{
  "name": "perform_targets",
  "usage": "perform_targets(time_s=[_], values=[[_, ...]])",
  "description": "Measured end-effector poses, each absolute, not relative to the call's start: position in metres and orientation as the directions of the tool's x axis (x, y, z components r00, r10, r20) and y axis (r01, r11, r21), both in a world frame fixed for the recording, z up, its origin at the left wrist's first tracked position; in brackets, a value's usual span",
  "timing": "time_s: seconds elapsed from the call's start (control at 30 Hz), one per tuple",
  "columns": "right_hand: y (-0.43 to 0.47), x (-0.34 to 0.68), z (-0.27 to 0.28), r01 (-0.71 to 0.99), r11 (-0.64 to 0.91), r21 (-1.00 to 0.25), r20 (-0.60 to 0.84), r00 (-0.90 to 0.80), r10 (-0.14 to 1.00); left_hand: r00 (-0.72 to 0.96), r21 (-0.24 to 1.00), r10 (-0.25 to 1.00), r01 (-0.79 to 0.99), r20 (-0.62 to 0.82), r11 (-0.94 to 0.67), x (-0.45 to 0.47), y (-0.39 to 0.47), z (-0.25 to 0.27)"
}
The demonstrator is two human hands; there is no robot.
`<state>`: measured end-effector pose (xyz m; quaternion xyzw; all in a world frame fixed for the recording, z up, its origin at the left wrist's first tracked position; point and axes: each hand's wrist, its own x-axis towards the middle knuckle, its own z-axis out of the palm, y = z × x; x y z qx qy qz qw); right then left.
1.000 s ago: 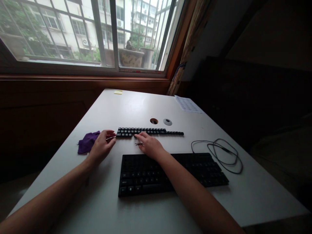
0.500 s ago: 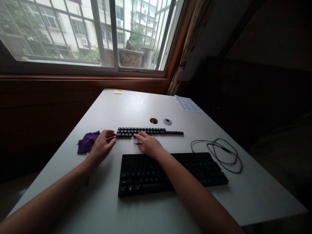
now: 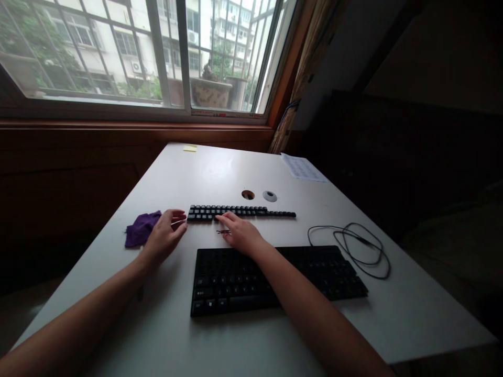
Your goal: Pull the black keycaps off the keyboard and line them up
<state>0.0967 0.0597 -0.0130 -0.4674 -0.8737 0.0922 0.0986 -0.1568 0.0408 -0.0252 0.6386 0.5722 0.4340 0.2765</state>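
Note:
Several black keycaps [image 3: 228, 211] stand in close rows on the white table [image 3: 176, 324]. My left hand [image 3: 165, 230] is at the left end of these rows, its thumb and fingers apart, with nothing clearly held. With fingertips together, my right hand [image 3: 239, 230] is on a dark keycap [image 3: 217, 218] at the right end of the short front row. Under that hand a thin reddish-dark wire-like tool [image 3: 223, 231] sticks out; its other end is hidden. Nearer to me lies a black keyboard [image 3: 236, 303], partly covered by my right forearm. Its upper left area lacks keycaps.
A crumpled purple cloth [image 3: 141, 230] lies beside my left hand. The keyboard's cable [image 3: 385, 262] loops on the right. Farther back are a round hole [image 3: 248, 195], a grey ring-shaped cover [image 3: 270, 196], a printed sheet [image 3: 302, 167] and a yellow note [image 3: 190, 148].
Hardly anything differs. Both hands stay in place at the keycap rows, with at most a very slight shift of the fingers.

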Motion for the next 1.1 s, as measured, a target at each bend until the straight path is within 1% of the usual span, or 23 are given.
perform_targets(time_s=[0.27,0.5,0.77,1.1], values=[[0.0611,0.097,-0.0137,0.782,0.557,-0.278,0.093,-0.556,0.826,-0.026,0.851,0.97,0.486,0.243,-0.2,-0.1567,0.0405,-0.0252],[0.0598,0.0952,-0.0108,0.808,0.535,-0.248,0.088,-0.531,0.843,-0.03,0.847,0.971,0.497,0.235,-0.19,-0.155,0.0386,-0.0216],[0.058,0.092,-0.0054,0.829,0.52,-0.207,0.03,-0.526,0.85,-0.027,0.845,0.967,0.494,0.253,-0.207,-0.156,0.0395,-0.0243],[0.059,0.0935,-0.0074,0.818,0.534,-0.213,0.051,-0.537,0.842,-0.014,0.856,0.972,0.477,0.236,-0.201,-0.1572,0.0396,-0.0263]])
